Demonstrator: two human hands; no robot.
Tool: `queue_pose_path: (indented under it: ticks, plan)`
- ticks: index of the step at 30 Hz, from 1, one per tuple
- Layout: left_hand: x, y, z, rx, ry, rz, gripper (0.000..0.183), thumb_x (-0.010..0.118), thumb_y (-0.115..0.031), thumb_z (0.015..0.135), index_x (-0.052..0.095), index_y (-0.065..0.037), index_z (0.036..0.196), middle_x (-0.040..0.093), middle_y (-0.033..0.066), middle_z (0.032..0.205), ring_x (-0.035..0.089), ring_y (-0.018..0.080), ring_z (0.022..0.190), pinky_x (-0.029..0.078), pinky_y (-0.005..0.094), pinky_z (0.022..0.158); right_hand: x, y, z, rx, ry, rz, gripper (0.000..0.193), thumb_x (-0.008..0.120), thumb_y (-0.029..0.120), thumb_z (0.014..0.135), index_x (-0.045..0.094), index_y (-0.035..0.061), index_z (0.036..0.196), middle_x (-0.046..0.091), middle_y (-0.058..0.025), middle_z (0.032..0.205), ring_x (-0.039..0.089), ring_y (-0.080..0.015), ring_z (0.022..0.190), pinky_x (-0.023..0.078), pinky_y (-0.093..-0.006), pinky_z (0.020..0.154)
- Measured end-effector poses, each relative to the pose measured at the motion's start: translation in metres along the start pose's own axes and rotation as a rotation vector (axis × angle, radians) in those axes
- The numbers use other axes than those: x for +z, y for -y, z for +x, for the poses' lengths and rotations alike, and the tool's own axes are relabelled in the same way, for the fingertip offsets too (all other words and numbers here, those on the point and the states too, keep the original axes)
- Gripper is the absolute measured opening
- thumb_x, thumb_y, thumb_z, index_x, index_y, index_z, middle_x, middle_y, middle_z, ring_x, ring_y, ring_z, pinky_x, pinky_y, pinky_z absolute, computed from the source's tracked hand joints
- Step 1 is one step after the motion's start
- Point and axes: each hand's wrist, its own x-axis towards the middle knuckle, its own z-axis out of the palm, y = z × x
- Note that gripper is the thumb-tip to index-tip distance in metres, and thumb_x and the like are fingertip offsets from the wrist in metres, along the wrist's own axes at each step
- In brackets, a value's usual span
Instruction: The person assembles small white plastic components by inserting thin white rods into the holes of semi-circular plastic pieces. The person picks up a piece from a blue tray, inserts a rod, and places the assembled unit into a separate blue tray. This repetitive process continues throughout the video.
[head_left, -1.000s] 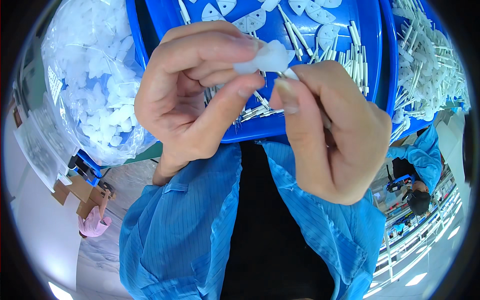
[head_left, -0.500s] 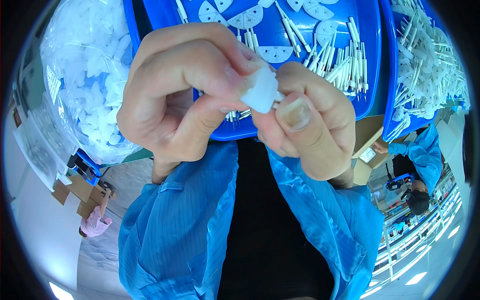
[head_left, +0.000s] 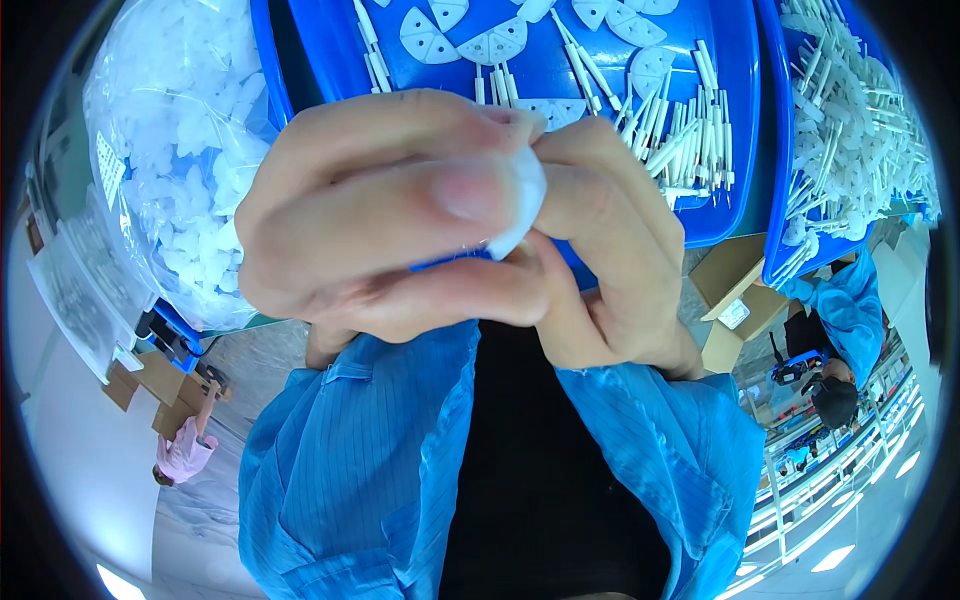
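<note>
Both my hands meet in the middle of the view, above the near edge of a blue tray [head_left: 735, 200]. A small translucent white plastic piece [head_left: 530, 190] is pinched by the fingers of my left hand [head_left: 375, 215], which are closed and slightly smeared by motion. My right hand [head_left: 620, 240] is curled closed against the same piece from the other side. Its fingertips are hidden behind the piece, and whatever else lies between them does not show. In the tray are thin white rods [head_left: 708, 130] and flat white quarter-round pieces with small holes [head_left: 495, 42].
A clear plastic bag [head_left: 180, 130] full of white pieces stands at the left. On the right, a second blue tray [head_left: 775, 130] holds a heap of white rods with pieces [head_left: 840, 120]. Open cardboard boxes [head_left: 735, 280] and two other people [head_left: 845, 310] are farther off.
My right hand has turned, its thumb dropping out of sight and its knuckles rising. My left fingers have stretched across the white piece. The thin rod end seen beside the piece is now hidden.
</note>
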Motion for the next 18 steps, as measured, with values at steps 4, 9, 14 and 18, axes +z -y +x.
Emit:
queue_pose_path:
  ticks: [4, 9, 14, 18]
  plan:
    - [-0.008, -0.002, 0.005, 0.042, 0.052, 0.162, 0.053, 0.077, -0.03, 0.077, 0.053, -0.007, 0.119, 0.055, 0.0239, 0.113, 0.069, 0.0393, 0.086, 0.063, 0.0382, 0.068, -0.006, -0.01, 0.0, -0.106, 0.035, -0.106, 0.027, 0.076, 0.017, 0.078, 0.067, -0.001, 0.096, 0.055, -0.0106, 0.087, 0.053, -0.0192, 0.072, 0.042, -0.0273, 0.061]
    - [-0.01, 0.006, 0.001, 0.142, 0.004, 0.183, 0.049, 0.079, -0.034, 0.073, 0.059, -0.005, 0.108, 0.056, 0.024, 0.114, 0.068, 0.0413, 0.089, 0.063, 0.0368, 0.068, -0.012, -0.002, 0.004, -0.064, 0.145, -0.2, 0.027, 0.078, 0.019, 0.076, 0.068, 0.0008, 0.094, 0.053, -0.0083, 0.085, 0.052, -0.0178, 0.071, 0.04, -0.027, 0.059]
    - [-0.024, 0.01, 0.008, 0.091, 0.135, 0.149, 0.055, 0.079, -0.036, 0.074, 0.059, -0.001, 0.112, 0.053, 0.0294, 0.12, 0.068, 0.0406, 0.092, 0.062, 0.038, 0.069, -0.004, -0.011, -0.009, -0.041, 0.049, -0.172, 0.026, 0.078, 0.017, 0.075, 0.069, 0.0017, 0.094, 0.052, -0.0068, 0.081, 0.05, -0.017, 0.068, 0.039, -0.0268, 0.058]
    - [-0.01, 0.008, 0.005, 0.061, 0.007, 0.032, 0.048, 0.083, -0.022, 0.071, 0.062, -0.004, 0.11, 0.053, 0.0212, 0.116, 0.067, 0.0413, 0.094, 0.063, 0.0395, 0.073, -0.011, -0.001, -0.008, 0.049, 0.121, -0.257, 0.025, 0.076, 0.016, 0.077, 0.069, 0.0013, 0.096, 0.053, -0.0071, 0.08, 0.05, -0.0176, 0.068, 0.04, -0.0276, 0.058]
